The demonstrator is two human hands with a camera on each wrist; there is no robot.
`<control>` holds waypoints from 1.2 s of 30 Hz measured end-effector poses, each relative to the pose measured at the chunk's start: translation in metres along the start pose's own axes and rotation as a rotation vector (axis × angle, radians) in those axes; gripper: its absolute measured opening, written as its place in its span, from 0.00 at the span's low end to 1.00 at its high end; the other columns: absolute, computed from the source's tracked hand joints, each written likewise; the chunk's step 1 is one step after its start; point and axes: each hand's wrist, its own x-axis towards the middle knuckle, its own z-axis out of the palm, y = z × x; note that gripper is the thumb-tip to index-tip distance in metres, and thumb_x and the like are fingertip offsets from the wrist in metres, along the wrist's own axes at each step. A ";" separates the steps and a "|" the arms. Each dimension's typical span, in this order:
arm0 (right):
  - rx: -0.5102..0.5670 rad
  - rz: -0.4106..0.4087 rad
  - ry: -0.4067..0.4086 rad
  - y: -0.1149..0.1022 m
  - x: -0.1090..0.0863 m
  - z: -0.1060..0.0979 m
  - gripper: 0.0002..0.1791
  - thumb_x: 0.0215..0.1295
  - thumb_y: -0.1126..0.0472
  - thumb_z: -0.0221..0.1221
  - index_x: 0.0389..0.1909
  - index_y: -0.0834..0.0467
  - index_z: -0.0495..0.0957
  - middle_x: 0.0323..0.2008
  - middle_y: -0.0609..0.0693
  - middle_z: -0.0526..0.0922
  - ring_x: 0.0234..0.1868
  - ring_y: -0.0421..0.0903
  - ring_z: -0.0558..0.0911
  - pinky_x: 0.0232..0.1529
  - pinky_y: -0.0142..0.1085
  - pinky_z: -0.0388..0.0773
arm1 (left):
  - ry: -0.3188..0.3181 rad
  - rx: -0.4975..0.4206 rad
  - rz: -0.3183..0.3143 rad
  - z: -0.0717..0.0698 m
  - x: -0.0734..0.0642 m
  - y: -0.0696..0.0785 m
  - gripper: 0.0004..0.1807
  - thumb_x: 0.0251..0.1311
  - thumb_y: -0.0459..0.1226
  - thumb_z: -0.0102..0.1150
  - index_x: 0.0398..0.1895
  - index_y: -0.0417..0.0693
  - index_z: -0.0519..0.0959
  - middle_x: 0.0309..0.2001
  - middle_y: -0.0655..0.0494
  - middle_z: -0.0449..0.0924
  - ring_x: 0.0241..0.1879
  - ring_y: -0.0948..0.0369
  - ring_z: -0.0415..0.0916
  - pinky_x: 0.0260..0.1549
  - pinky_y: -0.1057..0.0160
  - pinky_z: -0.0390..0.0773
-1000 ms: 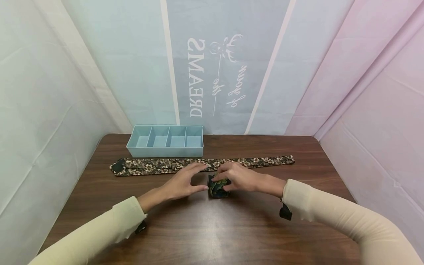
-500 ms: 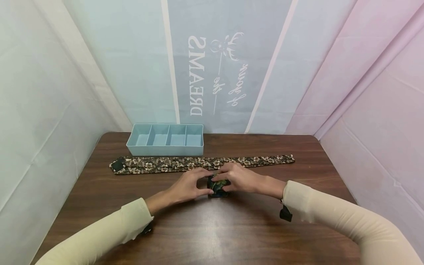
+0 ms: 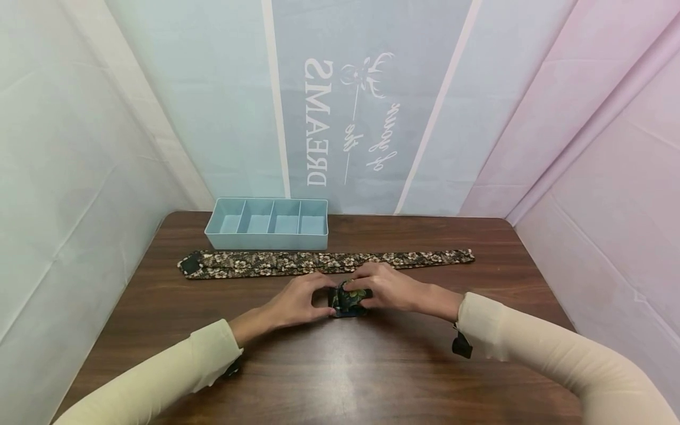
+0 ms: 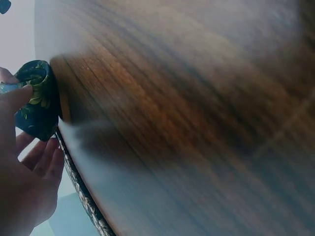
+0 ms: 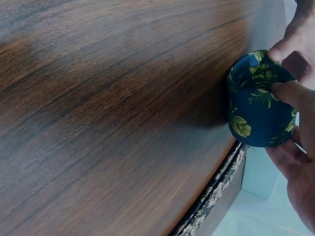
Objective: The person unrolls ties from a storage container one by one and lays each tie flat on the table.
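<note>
A rolled-up necktie (image 3: 347, 300), dark blue-green with yellow flowers, stands on the table in front of me. Its wound layers show from above in the right wrist view, where the roll (image 5: 261, 115) sits between both hands. My left hand (image 3: 295, 300) pinches its left side, thumb at the near edge and fingers at the far one. My right hand (image 3: 390, 287) grips the right side from above, thumb and fingers over the roll and partly hiding it. Behind the hands a second necktie (image 3: 249, 264), black with cream flowers, lies stretched lengthwise across the table.
A light blue box (image 3: 265, 241) with several compartments stands at the back left of the brown wooden table (image 3: 340, 372). A printed cloth backdrop (image 3: 425, 53) hangs behind the table, and pale cloth walls flank both sides.
My left hand has come in from the left and taken hold of the rolled necktie's left side. The right hand has kept its grip, almost in the same place.
</note>
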 end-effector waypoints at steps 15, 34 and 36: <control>0.026 0.021 0.021 0.000 -0.005 -0.001 0.24 0.53 0.63 0.81 0.53 0.58 0.89 0.49 0.57 0.87 0.48 0.50 0.88 0.49 0.36 0.88 | -0.087 0.257 0.204 -0.002 -0.003 -0.001 0.20 0.64 0.43 0.75 0.54 0.42 0.89 0.60 0.49 0.85 0.61 0.56 0.81 0.61 0.57 0.83; 0.090 0.029 0.087 0.006 -0.015 0.005 0.22 0.66 0.46 0.74 0.49 0.58 0.89 0.50 0.55 0.88 0.47 0.46 0.88 0.49 0.38 0.88 | -0.246 0.266 0.179 -0.005 0.005 0.000 0.19 0.71 0.44 0.68 0.59 0.44 0.86 0.59 0.50 0.85 0.61 0.56 0.80 0.63 0.56 0.81; 0.100 0.027 0.124 0.005 -0.013 0.007 0.19 0.66 0.47 0.74 0.46 0.59 0.89 0.47 0.56 0.89 0.43 0.45 0.89 0.46 0.35 0.89 | -0.250 0.270 0.170 -0.005 0.005 0.000 0.20 0.72 0.44 0.68 0.61 0.45 0.85 0.59 0.51 0.84 0.61 0.57 0.80 0.63 0.56 0.81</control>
